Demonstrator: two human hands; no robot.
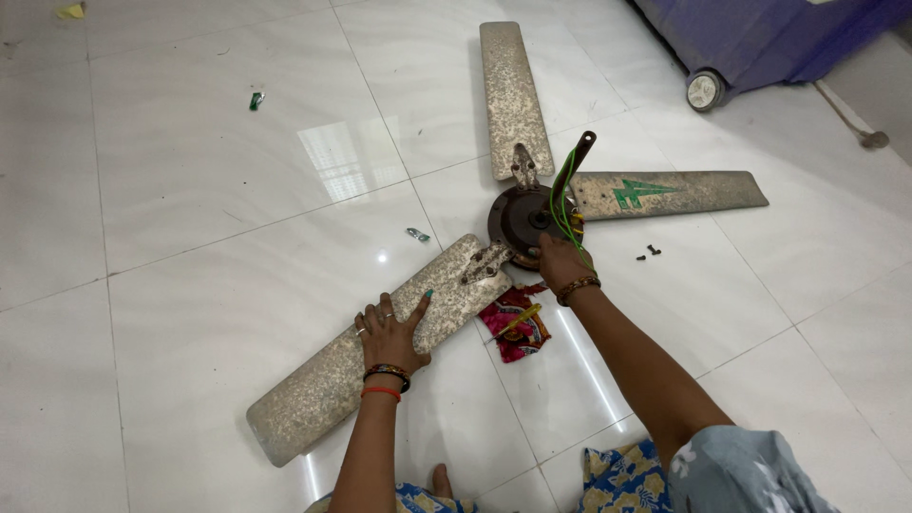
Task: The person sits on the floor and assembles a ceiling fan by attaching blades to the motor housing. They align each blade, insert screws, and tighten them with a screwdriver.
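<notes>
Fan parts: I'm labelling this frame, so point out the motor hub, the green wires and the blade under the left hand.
motor hub (518, 218), head view, dark top face.
green wires (560, 190), head view, mid-loop.
blade (323, 389), head view, speckled flat face.

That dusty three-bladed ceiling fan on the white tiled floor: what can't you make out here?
Head view only:
- Right hand fingertips: hidden against the dark round motor hub.
- Two small black bits on the tile: too small to identify.
- Blue wheeled object: cut off by the top edge.
- Left hand palm: flat on the speckled blade, underside unseen.
</notes>
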